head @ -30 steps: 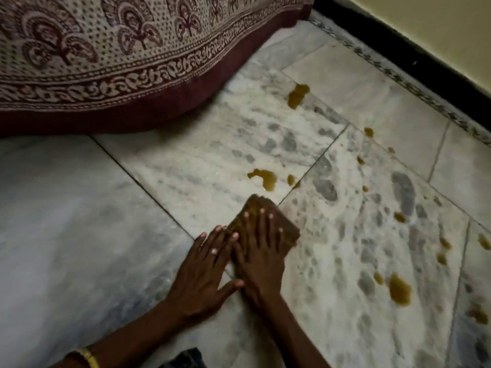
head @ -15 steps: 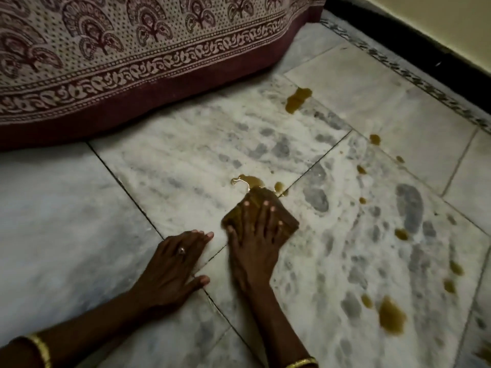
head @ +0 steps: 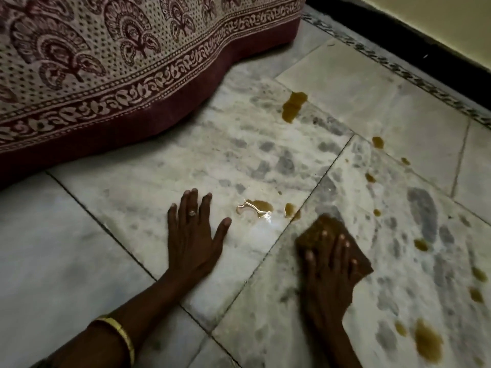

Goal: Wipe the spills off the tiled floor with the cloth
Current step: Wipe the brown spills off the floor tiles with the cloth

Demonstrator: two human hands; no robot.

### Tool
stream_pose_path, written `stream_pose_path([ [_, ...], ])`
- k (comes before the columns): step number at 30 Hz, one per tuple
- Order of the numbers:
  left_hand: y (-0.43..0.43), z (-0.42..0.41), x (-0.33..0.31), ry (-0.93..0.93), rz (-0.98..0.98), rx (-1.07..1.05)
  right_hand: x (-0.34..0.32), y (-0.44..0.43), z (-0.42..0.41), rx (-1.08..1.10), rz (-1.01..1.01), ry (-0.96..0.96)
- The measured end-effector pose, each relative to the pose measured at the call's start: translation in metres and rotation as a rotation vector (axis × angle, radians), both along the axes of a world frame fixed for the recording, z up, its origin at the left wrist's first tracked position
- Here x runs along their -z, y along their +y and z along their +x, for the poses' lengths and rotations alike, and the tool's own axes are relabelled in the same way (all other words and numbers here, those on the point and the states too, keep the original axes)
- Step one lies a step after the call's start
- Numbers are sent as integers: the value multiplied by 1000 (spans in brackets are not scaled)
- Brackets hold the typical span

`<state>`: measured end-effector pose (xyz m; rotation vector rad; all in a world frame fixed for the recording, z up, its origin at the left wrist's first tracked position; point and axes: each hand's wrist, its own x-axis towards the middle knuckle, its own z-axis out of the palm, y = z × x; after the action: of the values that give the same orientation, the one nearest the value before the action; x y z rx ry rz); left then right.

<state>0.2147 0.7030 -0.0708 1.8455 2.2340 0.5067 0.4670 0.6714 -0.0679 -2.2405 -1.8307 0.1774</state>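
Your right hand (head: pixel 332 264) lies flat on the brown cloth (head: pixel 316 232), fingers straight and spread; it presses the cloth down and does not grip it. The cloth is folded to a small dark pad on the tiled floor (head: pixel 79 261), just right of a grout line (head: pixel 276 251). It lies near a glossy brown puddle (head: pixel 259 207) but apart from it. Your left hand (head: pixel 194 235) rests palm down, released, left of that puddle. Other brown spills (head: pixel 427 343) lie at the lower right, and one (head: pixel 293 106) lies near the patterned bedcover (head: pixel 106 62).
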Motion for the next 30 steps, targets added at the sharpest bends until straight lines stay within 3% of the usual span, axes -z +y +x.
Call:
stream_pose_path([
  [3, 3, -1, -1, 4, 0, 3, -5, 79, -44, 131, -14, 92],
  [6, 3, -4, -1, -65, 12, 13, -10, 119, -106, -153, -19, 64],
  [9, 3, -10, -2, -168, 57, 14, -6, 100, -146, -493, -30, -18],
  [14, -1, -13, -3, -188, 78, 43, 4, 29, -105, -714, 31, -154],
  [16, -1, -13, -2, -158, 57, 40, 1, 6, -65, -695, -9, -188],
  [19, 2, -11, -1, -117, 15, 45, -6, 15, -13, -504, -87, -187],
  [24, 0, -7, 0, -57, -14, 29, -8, 107, -44, -66, -83, -18],
  [26, -1, -6, -1, -67, -12, 32, -10, 148, -75, -90, -76, 5],
  [30, 0, -7, -7, -143, 35, 26, -6, 177, -153, -412, -49, 2],
])
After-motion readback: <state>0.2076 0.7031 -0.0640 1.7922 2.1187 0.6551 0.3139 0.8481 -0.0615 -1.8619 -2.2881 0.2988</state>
